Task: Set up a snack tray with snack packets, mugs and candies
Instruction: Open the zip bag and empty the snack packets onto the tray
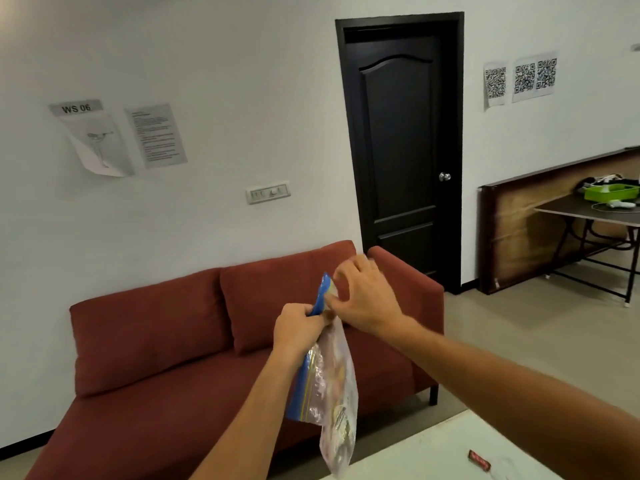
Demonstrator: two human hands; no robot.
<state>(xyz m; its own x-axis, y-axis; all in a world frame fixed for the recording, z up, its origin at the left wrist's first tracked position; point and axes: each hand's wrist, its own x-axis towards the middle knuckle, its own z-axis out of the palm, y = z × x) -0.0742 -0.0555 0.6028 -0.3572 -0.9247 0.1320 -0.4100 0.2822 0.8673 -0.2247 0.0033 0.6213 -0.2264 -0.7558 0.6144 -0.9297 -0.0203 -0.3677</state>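
- The left hand point(298, 327) is raised in mid-scene, in front of the sofa. Its fingers are curled tight round the blue top edge of a clear zip bag point(334, 393).
- The right hand point(363, 296) is just right of the left hand and slightly above it. Its thumb and forefinger meet in a pinch at the bag's mouth, while the other fingers arch loosely above and hold nothing.
- The zip bag hangs down from the two hands in the air, touching no surface. Its lower end dangles over the near left corner of the white table point(450, 452).
- A blue strip point(301, 386) runs down the bag's left side. The contents show only as pale, blurred shapes, and I cannot tell what they are.
- A small red packet point(479, 460) lies flat on the white table, near the bottom edge of the view and under the right forearm.
- A dark red sofa point(173, 341) stands against the far wall behind the hands, with two back cushions.
- A black door point(401, 150) is shut, right of the sofa.
- At the far right a dark table point(588, 213) carries a green tray point(611, 192) with cables and small items beside it.
- Printed sheets point(104, 140) hang on the wall to the left, one headed "WS 06". QR code sheets point(523, 79) hang right of the door.
- A switch plate point(268, 192) sits on the wall above the sofa.
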